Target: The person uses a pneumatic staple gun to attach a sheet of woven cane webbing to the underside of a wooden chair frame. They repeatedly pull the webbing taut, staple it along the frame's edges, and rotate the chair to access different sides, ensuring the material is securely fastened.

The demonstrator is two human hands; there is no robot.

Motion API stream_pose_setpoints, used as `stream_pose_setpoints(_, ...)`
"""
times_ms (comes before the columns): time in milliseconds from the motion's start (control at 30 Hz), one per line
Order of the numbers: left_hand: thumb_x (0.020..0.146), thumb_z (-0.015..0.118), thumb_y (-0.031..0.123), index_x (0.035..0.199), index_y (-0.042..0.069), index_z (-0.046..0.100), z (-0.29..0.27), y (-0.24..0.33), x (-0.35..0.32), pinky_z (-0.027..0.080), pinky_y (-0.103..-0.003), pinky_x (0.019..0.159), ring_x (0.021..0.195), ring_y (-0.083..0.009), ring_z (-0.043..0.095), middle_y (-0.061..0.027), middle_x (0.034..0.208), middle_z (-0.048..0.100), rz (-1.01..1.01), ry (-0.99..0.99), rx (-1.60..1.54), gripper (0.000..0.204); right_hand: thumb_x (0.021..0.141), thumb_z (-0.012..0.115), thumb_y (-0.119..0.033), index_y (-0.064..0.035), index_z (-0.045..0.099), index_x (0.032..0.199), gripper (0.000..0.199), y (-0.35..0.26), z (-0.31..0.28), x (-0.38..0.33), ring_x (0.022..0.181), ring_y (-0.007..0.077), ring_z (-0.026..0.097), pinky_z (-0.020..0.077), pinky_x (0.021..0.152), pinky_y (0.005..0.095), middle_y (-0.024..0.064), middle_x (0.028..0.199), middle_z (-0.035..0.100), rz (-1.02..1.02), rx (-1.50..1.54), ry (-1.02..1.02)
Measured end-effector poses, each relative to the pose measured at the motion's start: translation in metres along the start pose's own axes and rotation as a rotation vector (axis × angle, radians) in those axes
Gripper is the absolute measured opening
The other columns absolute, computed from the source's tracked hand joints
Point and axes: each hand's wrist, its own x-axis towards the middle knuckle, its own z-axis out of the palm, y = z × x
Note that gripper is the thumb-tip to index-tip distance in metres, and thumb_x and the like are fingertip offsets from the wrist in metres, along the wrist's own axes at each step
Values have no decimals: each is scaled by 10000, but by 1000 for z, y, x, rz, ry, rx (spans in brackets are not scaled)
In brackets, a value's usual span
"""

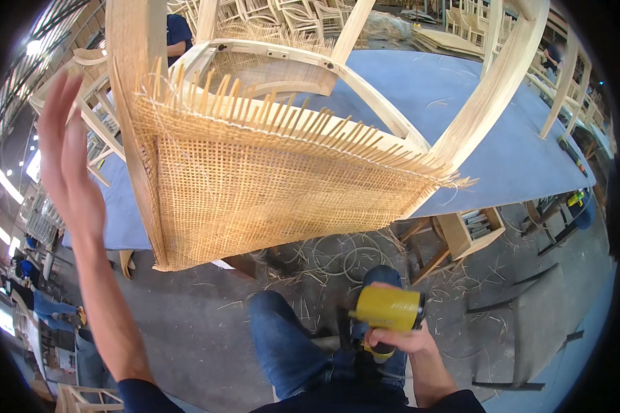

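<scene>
A wooden chair frame (492,103) rests on a blue-covered table, with a sheet of woven cane webbing (255,193) stretched over its near side. Loose cane ends stick out along the webbing's upper edge. My left hand (72,158) is raised beside the frame's left post, fingers stretched out and slightly blurred, holding nothing. Low over my lap, my right hand (406,339) is closed around a yellow air-powered nail or stapling gun (388,308). The gun's nose is dark and smeared, and it is apart from the chair.
The blue tabletop (420,89) reaches behind the chair. An open wooden box (472,234) holding metal strips stands below its front edge. A dark chair (541,323) is at the right. Cane scraps and a coiled hose (355,260) lie on the floor. Other people work farther off.
</scene>
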Motion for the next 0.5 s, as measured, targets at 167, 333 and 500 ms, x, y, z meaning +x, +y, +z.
stream_pose_setpoints(167, 1062, 398, 507, 1395, -44, 558, 55, 0, 71, 487, -404, 1083, 1262, -291, 620, -189, 1366, 626, -260, -528, -598, 664, 844, 687, 105, -75, 184, 1619, 941, -31, -23, 12, 812, 291, 741, 639, 772, 444, 259, 1178, 647, -15, 446, -89)
stream_pose_setpoints(333, 1046, 457, 501, 1199, -53, 668, 65, 6, 71, 547, -269, 767, 904, -162, 701, -147, 984, 736, -383, -396, -697, 613, 846, 688, 73, -65, 170, 1625, 946, -33, -34, 30, 728, 224, 713, 588, 657, 337, 251, 1227, 648, -140, -83, -34)
stream_pose_setpoints(500, 1085, 392, 457, 1243, -38, 647, 77, 31, 71, 580, -288, 774, 877, -175, 706, -150, 1085, 713, -280, -336, -907, 579, 849, 683, 60, -105, 176, 1629, 945, -30, -14, 43, 648, 137, 636, 529, 592, 268, 196, 1183, 643, -379, 136, 241)
